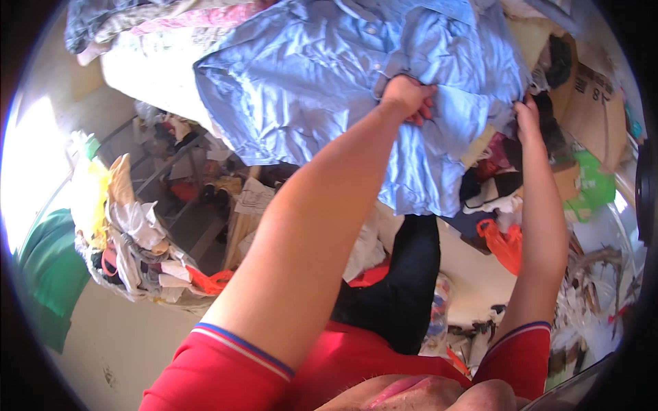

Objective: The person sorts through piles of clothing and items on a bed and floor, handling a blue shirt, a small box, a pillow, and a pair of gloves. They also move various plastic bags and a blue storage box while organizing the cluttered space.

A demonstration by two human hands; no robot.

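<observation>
A light blue button-up shirt (pixel 288 97) lies spread and wrinkled across the top of the view, its lower part hanging over the near edge of a pale surface (pixel 149 77). My left hand (pixel 408 97) is closed on the cloth near the button front, fingers curled under. At the shirt's right side my right hand (pixel 527 115) pinches the edge of the fabric. Part of the right fingers is hidden by the cloth and the angle.
Folded clothes (pixel 190 20) lie at the upper left. A stuffed bag of cloth scraps (pixel 139 241) stands at the left, beside green fabric (pixel 54 272). Cardboard (pixel 591 113), a green box (pixel 591 180) and an orange plastic bag (pixel 501 246) are at the right.
</observation>
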